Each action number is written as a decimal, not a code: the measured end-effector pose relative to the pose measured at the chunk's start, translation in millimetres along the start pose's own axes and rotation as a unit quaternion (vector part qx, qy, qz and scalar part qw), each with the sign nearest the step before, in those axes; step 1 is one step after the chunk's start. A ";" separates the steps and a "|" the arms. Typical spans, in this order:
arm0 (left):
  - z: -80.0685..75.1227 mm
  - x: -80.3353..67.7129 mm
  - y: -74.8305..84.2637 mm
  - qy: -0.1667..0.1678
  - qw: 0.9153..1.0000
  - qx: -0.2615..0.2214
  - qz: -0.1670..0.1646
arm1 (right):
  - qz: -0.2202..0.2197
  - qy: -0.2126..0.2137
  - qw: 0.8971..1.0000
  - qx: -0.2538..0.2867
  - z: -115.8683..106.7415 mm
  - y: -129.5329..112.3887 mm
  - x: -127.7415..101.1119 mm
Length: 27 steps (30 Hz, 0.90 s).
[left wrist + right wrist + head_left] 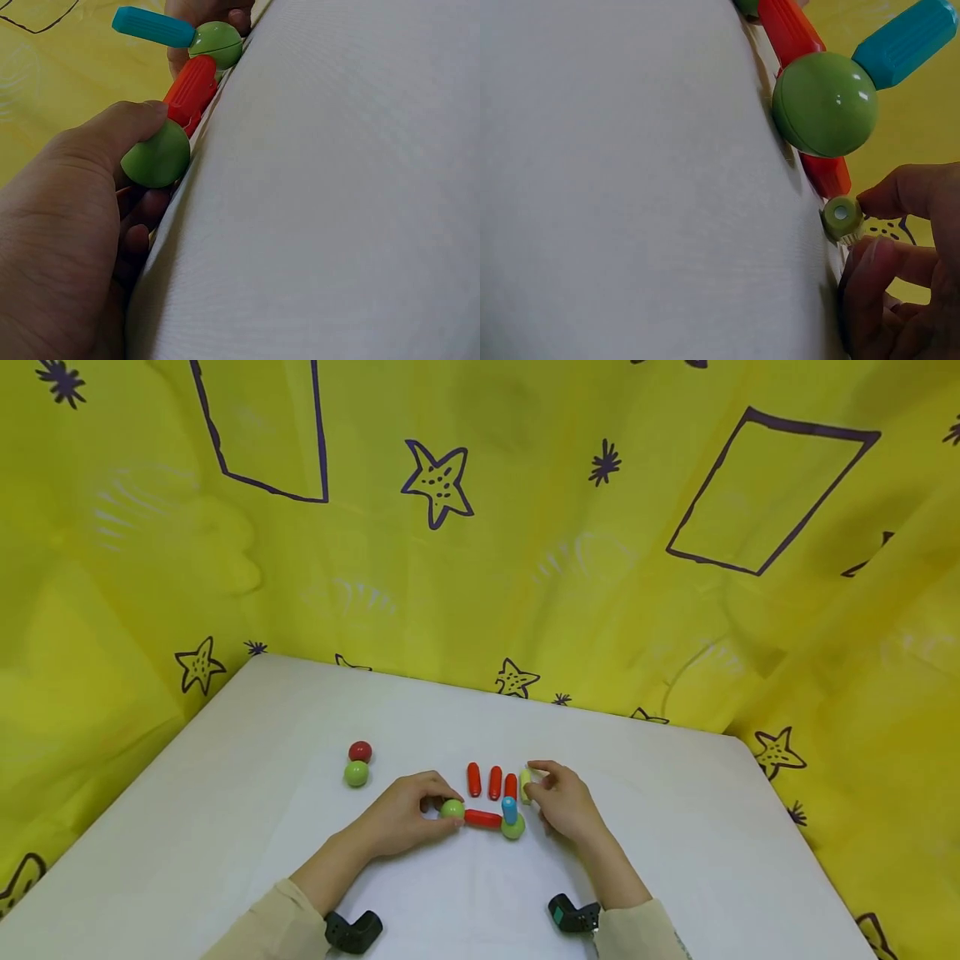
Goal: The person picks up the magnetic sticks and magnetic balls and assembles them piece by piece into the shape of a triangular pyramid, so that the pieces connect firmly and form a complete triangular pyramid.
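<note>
My left hand point(405, 812) pinches a green ball point(156, 155) between thumb and fingers. From that ball a red rod point(482, 819) runs right, along the table, to a second green ball point(825, 105). A blue rod point(510, 811) sticks up from this second ball. My right hand point(567, 802) pinches a short yellow-green rod point(842, 216) at the right end of a row of red rods. In the right wrist view, the rod's near end shows a pale round spot, and its far part is hidden.
Behind the joined pieces, loose red rods point(495, 783) lie side by side. A red ball point(360, 752) and another green ball point(356, 773) sit close together farther left. A yellow patterned curtain point(480, 593) hangs behind the white table point(300, 710). Black devices point(573, 913) are at both wrists.
</note>
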State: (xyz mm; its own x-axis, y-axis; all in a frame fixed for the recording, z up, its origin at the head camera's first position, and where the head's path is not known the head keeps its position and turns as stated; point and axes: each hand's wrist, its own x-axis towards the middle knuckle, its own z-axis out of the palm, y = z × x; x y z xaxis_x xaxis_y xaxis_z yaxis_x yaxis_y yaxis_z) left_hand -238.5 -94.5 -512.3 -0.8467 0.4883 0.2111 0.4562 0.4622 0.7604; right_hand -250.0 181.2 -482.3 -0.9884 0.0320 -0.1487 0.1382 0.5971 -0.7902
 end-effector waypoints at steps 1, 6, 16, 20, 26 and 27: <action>1.1 0.1 0.1 0.000 1.000 0.000 0.001 | -0.002 0.003 1.000 -0.014 -0.5 0.3 -0.1; 2.2 1.6 1.8 -0.002 1.000 -0.001 0.001 | -0.009 0.022 0.999 -0.046 -2.8 -0.7 -0.5; 2.4 1.3 4.1 -0.004 1.000 -0.007 -0.007 | 0.003 0.042 0.998 0.048 -2.8 5.6 -1.4; 3.5 0.6 3.2 -0.001 1.000 0.002 -0.008 | 0.011 0.045 0.998 0.053 -0.6 7.0 0.2; 2.8 0.4 1.3 0.003 1.000 0.006 -0.003 | 0.012 0.052 0.995 0.079 1.8 7.1 4.6; 2.5 0.4 1.0 0.003 1.000 0.006 -0.002 | 0.010 0.056 0.995 0.086 2.2 7.2 5.4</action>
State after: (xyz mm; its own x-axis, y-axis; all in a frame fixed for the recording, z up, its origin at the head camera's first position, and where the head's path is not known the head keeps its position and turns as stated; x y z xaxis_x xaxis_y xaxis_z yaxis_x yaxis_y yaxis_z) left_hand -237.8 -92.0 -513.0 -0.8504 0.4816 0.2120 0.4558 0.4728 0.7541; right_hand -254.3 183.9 -490.1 -0.9850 0.1365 -0.1059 0.1568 0.4491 -0.8796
